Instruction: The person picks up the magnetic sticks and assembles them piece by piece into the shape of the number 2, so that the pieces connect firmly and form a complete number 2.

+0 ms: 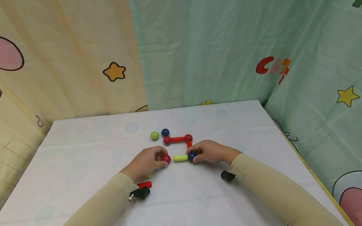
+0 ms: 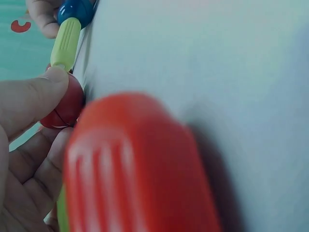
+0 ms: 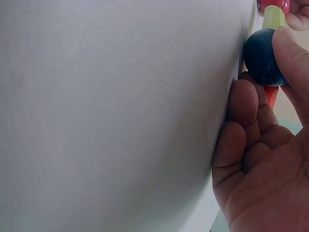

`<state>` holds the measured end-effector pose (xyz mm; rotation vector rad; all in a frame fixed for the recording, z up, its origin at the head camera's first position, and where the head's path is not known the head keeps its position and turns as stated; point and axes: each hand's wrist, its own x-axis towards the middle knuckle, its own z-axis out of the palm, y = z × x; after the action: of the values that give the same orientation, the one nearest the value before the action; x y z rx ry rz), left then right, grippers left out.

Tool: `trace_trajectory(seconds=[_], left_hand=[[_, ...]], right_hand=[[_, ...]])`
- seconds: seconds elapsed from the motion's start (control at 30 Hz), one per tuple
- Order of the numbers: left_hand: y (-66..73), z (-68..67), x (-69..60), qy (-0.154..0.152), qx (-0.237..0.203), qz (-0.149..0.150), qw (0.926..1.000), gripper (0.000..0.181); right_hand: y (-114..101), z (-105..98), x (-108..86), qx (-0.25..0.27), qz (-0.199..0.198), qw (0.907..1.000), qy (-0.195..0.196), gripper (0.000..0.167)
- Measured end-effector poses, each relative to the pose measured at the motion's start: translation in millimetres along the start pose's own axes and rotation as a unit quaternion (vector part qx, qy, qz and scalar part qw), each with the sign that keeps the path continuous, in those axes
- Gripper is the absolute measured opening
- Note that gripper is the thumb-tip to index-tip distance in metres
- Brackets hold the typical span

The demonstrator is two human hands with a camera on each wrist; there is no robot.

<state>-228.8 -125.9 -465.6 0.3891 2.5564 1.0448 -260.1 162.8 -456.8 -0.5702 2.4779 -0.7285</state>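
My left hand pinches a red ball between thumb and fingers, low over the table. Across a small gap from it lies the free end of a ribbed yellow-green rod. That rod's other end meets a dark blue ball, which my right hand holds with thumb and fingers. From the blue ball a short red rod runs back to a red corner ball. Another red rod links that corner to a red end ball on the left.
Behind the joined pieces sit a loose green ball and a blue ball. Beside my left wrist lie a red rod, large in the left wrist view, and a partly hidden yellow-green piece. A white cloth covers the table.
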Motion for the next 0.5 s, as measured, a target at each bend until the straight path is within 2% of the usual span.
trace_trajectory(seconds=[0.27,0.5], left_hand=[[1.2,6.7,4.4,0.001,-0.011,0.021,0.9997,0.029],[-0.3,8.1,6.0,0.004,-0.011,0.026,0.9996,0.029]], right_hand=[[0.0,0.5,-0.2,-0.003,-0.005,1.0000,0.001,0.037],[-0.8,0.1,-0.2,-0.003,-0.002,1.0000,0.002,0.036]])
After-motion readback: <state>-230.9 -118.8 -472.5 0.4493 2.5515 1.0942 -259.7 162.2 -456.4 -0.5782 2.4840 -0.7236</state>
